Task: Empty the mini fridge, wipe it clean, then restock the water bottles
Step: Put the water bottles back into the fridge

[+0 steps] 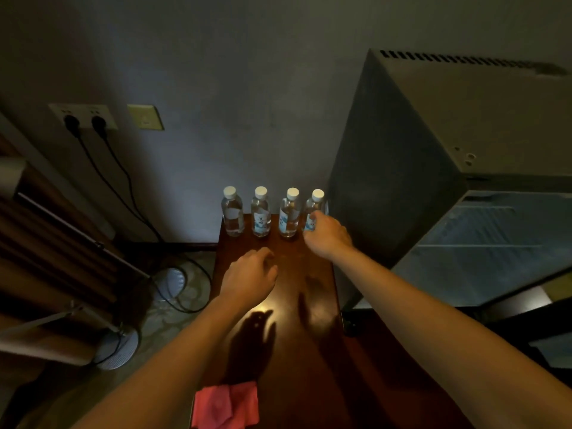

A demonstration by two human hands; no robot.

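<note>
A: As far as the dim light lets me see, four bottles stand upright in a row at the far edge of the bench [312, 305], against the wall [247, 88]: bottle 1 [232, 215], bottle 2 [260, 213], bottle 3 [289, 214], bottle 4 [313, 209], counted left to right. All capped white.

B: Hands?

A: Right hand [328, 236] is on bottle 4, the one nearest the fridge [433, 156]. Its fingers [315, 217] wrap the lower body of the bottle, closed on it. Bottle base looks to be on the bench; can't tell for sure, the hand hides it.

B: Left?

A: Left hand [250, 275] hovers over the bench mid-area, short of the row, below bottles 1 and 2. Fingers loosely curled, holding nothing, touching no bottle.

B: Fridge state?

A: Just right of the bench. Door [495, 243] swung open, inner side facing up toward the camera. Interior not in view from here.

B: Cloth?

A: Red cloth [226, 405] crumpled at the near edge of the bench, partly under the left forearm, well apart from the bottles.

B: Anything else?

A: Two plugs in a wall socket [83, 117] at left, cords [123, 187] running down to the floor [173, 308]. Switch plate [145, 117] beside the socket.
</note>
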